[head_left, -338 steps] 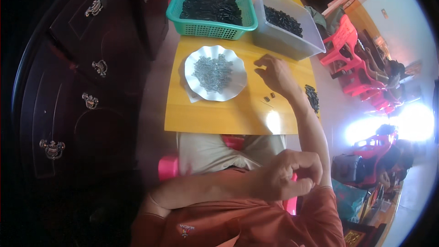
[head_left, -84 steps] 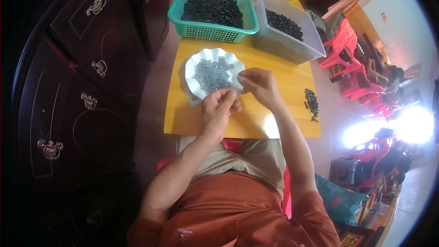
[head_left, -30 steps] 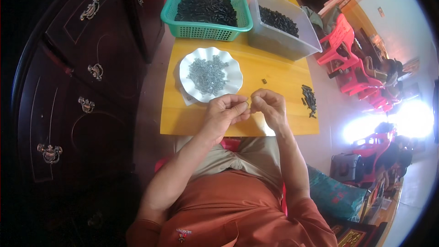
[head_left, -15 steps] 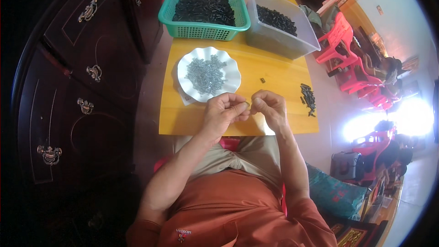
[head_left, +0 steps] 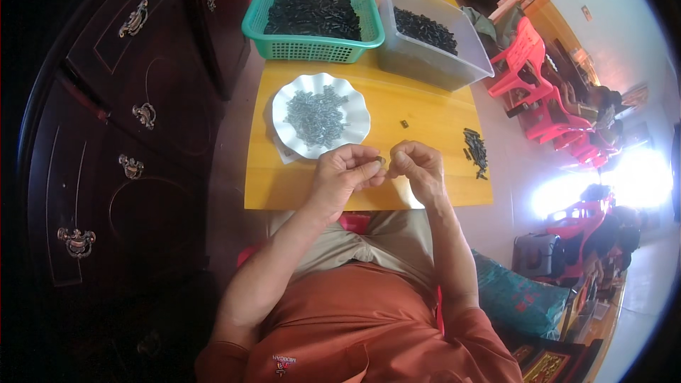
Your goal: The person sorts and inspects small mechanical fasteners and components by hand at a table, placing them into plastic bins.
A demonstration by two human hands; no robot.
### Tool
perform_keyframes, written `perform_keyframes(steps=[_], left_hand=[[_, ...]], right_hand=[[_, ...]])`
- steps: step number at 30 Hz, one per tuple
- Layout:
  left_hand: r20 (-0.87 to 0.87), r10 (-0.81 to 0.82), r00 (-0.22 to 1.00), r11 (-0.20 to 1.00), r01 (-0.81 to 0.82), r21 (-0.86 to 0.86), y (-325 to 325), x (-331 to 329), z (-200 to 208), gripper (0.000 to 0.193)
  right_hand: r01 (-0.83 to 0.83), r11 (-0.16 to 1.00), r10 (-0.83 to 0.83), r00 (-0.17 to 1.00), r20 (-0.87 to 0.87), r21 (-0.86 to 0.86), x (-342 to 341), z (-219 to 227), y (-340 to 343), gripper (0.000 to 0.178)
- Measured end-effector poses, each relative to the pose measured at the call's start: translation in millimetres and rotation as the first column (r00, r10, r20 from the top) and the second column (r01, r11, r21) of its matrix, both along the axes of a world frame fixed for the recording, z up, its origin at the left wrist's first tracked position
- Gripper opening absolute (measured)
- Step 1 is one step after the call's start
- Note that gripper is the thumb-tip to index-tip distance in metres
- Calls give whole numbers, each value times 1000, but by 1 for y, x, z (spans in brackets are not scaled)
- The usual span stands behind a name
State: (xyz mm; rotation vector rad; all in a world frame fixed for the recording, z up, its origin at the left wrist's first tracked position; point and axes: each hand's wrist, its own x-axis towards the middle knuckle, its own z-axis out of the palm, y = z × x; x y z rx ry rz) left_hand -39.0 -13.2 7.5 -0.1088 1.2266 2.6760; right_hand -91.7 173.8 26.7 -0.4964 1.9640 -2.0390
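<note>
Your left hand (head_left: 345, 174) and right hand (head_left: 418, 167) meet fingertip to fingertip over the near edge of the yellow table (head_left: 425, 117), pinching a small dark part (head_left: 381, 162) between them; each hand is closed on that piece, thumbs and forefingers bunched so it stays put while you work it close to your body

Just beyond the left hand sits the white scalloped plate (head_left: 357, 108) heaped with small grey pieces (head_left: 317, 115), kept within easy reach of the fingers

One stray dark bit (head_left: 404, 124) lies on bare table past your right hand

At the right edge a small pile of black parts (head_left: 475, 150) is set apart from the plate, likely kept separate on purpose

Far side: a green mesh basket (head_left: 312, 46) full of black parts on the left, a clear plastic tub (head_left: 434, 64) with more of them on the right, touching side by side as bulk stock

Dark wooden drawers (head_left: 113, 135) run along your left; red plastic chairs (head_left: 528, 81) stand off to the right
</note>
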Motion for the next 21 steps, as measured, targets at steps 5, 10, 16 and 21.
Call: perform_keyframes(steps=[5, 10, 16, 21], left_hand=[[5, 14, 1000, 1000, -14, 25, -1, 0, 0, 22], [18, 24, 1000, 999, -25, 27, 1, 2, 5, 23], [-45, 42, 998, 999, -43, -25, 2, 0, 1, 25], [-102, 77, 992, 992, -87, -91, 6, 0, -1, 25]], right_hand=[[6, 1000, -6, 1000, 19, -5, 1, -3, 2, 20], [-22, 1000, 22, 1000, 4, -17, -1, -7, 5, 18], [-22, 1000, 22, 1000, -3, -11, 0, -7, 5, 17], [-43, 999, 42, 999, -20, -19, 1, -7, 4, 15]])
